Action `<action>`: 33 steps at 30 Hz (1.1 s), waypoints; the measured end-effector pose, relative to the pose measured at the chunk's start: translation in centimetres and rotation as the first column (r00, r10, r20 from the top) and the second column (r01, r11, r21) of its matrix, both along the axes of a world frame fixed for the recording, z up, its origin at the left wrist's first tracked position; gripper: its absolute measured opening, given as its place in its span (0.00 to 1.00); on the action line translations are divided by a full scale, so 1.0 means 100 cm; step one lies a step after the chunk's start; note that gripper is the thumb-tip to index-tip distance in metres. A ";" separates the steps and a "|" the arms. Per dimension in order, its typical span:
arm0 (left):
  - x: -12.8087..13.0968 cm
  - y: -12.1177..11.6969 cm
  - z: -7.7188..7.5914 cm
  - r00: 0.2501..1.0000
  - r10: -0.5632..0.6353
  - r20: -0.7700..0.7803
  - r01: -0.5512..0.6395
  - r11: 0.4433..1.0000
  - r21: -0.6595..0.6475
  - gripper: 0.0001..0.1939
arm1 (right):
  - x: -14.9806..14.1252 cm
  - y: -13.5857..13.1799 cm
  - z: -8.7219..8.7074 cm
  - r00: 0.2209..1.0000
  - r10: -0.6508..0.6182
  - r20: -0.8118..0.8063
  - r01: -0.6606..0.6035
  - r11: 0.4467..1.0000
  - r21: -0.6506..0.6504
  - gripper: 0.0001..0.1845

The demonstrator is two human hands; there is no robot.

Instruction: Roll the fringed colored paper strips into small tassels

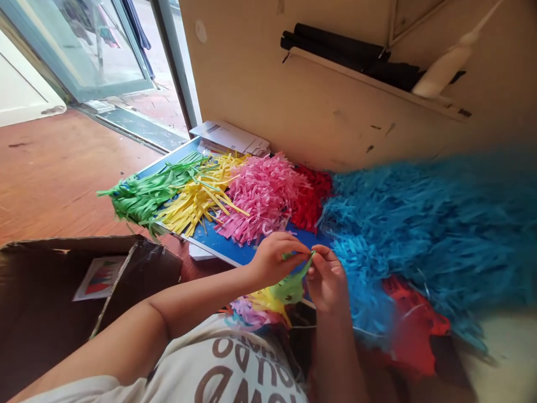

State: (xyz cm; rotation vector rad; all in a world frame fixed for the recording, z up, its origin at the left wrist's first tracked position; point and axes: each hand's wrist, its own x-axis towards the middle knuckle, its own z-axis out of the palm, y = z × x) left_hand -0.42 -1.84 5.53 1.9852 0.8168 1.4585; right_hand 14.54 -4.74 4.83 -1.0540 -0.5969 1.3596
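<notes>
My left hand (280, 258) and my right hand (328, 277) meet over the near edge of the blue table. Their fingertips pinch a twisted strip of green tissue paper (289, 288), whose wider part hangs below my left hand. Under it, a bundle of yellow, lilac and blue tissue fringe (254, 312) lies by my lap. Just beyond my hands is a pink tissue fringe pile (268, 193). To the right of my right hand spreads a large heap of blue tissue fringe (403, 218). The exact fold between my fingertips is too small to make out.
Green fringe (157, 187), yellow fringe (201, 201) and red fringe (312, 196) lie on the blue table (222, 246). A cardboard box (161, 268) stands at lower left. Red tissue (413, 336) hangs at right. A wall shelf (377, 78) holds black rolls; a glass door is upper left.
</notes>
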 end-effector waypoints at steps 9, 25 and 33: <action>-0.005 0.005 -0.018 0.996 0.043 -0.082 -0.037 0.996 0.078 0.06 | -0.026 0.001 -0.021 0.975 -0.158 0.155 0.122 0.968 0.220 0.11; -0.027 0.028 -0.018 0.982 -0.085 0.170 0.178 0.726 -0.664 0.22 | 0.116 0.117 -0.086 0.090 -0.047 0.995 0.192 0.981 0.029 0.09; -0.028 0.000 -0.005 0.981 -0.173 0.088 0.194 0.857 -0.478 0.19 | 0.015 0.016 -0.020 0.840 -0.190 0.508 0.094 0.974 0.207 0.13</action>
